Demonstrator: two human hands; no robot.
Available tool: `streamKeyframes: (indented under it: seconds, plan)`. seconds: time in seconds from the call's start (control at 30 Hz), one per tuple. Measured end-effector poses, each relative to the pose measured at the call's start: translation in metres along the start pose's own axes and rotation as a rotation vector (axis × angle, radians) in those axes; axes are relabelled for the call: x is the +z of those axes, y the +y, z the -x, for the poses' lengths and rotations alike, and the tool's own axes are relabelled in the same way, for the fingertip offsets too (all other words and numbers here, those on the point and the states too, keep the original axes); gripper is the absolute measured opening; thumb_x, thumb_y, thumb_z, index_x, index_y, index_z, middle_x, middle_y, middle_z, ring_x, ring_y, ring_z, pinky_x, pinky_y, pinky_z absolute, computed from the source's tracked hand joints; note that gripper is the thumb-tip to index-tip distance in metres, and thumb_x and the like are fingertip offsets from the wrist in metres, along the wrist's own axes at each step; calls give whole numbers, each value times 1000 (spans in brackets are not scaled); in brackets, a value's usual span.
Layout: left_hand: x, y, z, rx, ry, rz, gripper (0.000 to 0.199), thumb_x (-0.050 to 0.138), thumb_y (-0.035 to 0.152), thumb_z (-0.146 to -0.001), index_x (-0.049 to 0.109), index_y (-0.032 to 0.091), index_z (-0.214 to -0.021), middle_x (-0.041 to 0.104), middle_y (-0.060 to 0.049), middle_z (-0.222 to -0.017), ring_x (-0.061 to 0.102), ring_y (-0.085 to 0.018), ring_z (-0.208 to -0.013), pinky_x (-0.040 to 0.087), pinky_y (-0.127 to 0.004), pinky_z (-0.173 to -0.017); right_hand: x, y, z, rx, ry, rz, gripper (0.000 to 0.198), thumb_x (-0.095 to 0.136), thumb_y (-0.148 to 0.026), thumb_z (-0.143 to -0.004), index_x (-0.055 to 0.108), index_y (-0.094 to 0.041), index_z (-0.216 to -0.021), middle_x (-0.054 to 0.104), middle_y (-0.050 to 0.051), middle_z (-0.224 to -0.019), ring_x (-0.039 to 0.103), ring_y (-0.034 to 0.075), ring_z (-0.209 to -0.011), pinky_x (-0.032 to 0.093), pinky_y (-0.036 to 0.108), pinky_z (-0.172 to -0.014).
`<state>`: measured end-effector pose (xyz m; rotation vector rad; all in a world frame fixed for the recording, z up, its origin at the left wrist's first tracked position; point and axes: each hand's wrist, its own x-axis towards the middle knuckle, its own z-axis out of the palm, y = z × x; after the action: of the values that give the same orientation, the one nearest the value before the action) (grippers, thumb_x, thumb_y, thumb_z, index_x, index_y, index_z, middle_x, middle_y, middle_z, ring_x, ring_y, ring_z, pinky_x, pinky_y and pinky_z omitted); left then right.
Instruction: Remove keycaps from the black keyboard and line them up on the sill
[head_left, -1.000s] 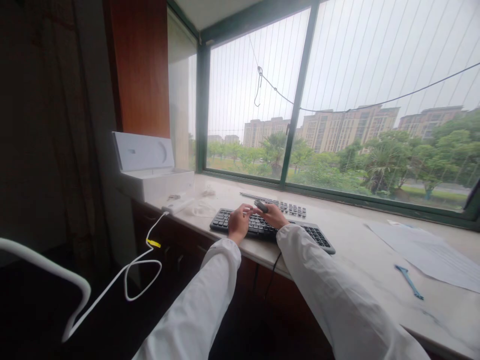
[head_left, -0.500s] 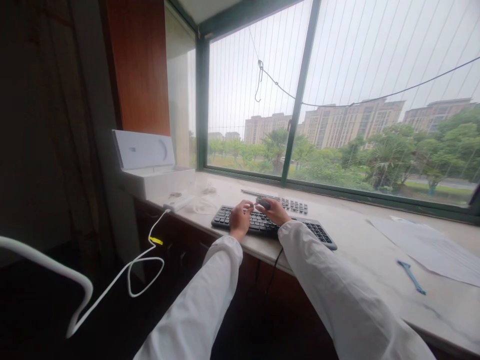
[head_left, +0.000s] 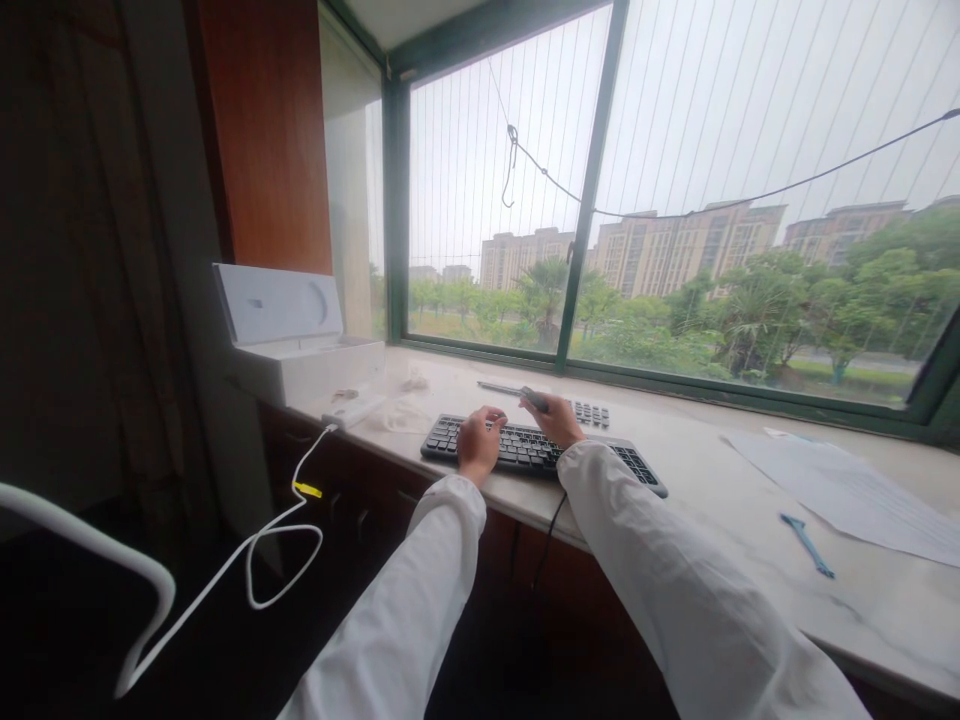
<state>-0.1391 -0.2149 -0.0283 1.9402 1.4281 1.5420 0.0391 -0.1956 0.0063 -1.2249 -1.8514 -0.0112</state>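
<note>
A black keyboard [head_left: 517, 455] lies along the counter's front edge, its cable hanging down. My left hand [head_left: 480, 440] is over its left-middle part, fingers curled and the thumb close to the fingertips; anything between them is too small to make out. My right hand [head_left: 560, 422] is above the keyboard's back edge, closed around a dark-handled tool [head_left: 534, 399]. A thin dark rod [head_left: 499, 387] shows just left of that handle; whether they are joined is unclear. Several loose keycaps [head_left: 592, 413] are in rows behind the keyboard.
An open white box [head_left: 322, 370] stands at the left, near a white adapter [head_left: 352, 408] with a white cable [head_left: 274, 525] hanging off the counter. To the right are paper sheets [head_left: 847, 490] and a slim blue tool [head_left: 808, 546]. Windows [head_left: 510, 220] rise behind.
My right hand has moved slightly away from my left with the dark-handled tool, toward the back of the keyboard. My left hand stays nearly in place. The view has shifted a little.
</note>
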Motion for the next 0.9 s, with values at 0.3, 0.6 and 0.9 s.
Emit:
streamKeyframes:
  seconds: [0.3,0.6,0.9]
  plan:
    - [2,-2,1,-25,-11,9,15,63,30,-89,67,24,-101,73,-3,-99,67,-15,-76,48,-28,-77,-76,29,20,274,-169,646,26,50,-37,-88,74,-26,-92,73,8,-88,64,20,-77,37,26,-63]
    - [1,0,0,42,22,37,13,67,26,-86,67,23,-99,71,-3,-99,66,-14,-72,48,-27,-72,-156,99,70,538,-150,890,33,45,-38,-88,73,-26,-98,71,11,-100,65,27,-87,43,36,-72]
    - [-5,8,3,2,39,143,25,69,40,-83,62,22,-99,72,-2,-100,60,-9,-48,51,-27,-64,-160,106,86,576,-109,778,30,49,-39,-86,75,-28,-98,73,10,-101,65,25,-88,41,33,-71]
